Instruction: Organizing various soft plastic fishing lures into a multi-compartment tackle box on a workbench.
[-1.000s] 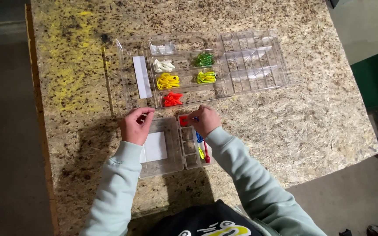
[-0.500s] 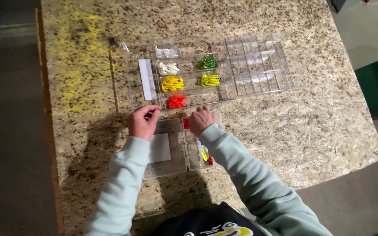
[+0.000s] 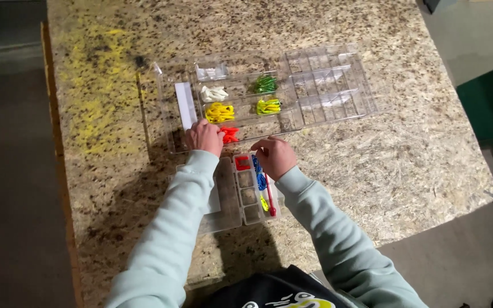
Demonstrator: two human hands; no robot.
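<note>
Lures in white (image 3: 214, 93), yellow (image 3: 219, 112) and green (image 3: 266, 84) are seen in the large clear box (image 3: 338, 80); the left hand (image 3: 203, 137) is curled beside the red lures (image 3: 229, 134), its grip unclear; the right hand (image 3: 274, 157) is pinched loosely over the small box (image 3: 246, 197) on the tabletop (image 3: 400, 165).

We wear a pale mint-green sweatshirt with long, loose sleeves. The left sleeve (image 3: 169, 228) is softly creased along its length and ends in a ribbed cuff at the wrist, toward 12 o'clock. The right sleeve (image 3: 338, 239) is the same fabric, with folds gathered near the elbow and a matching ribbed cuff at about 10 o'clock from it. Our left hand (image 3: 204, 137) and right hand (image 3: 274, 157) are bare, with no gloves, rings or watch that we can make out. At 6 o'clock, between the sleeves, sits a dark chest panel (image 3: 275, 288) bearing a white and yellow-green printed graphic, cut off by the frame edge.
</note>
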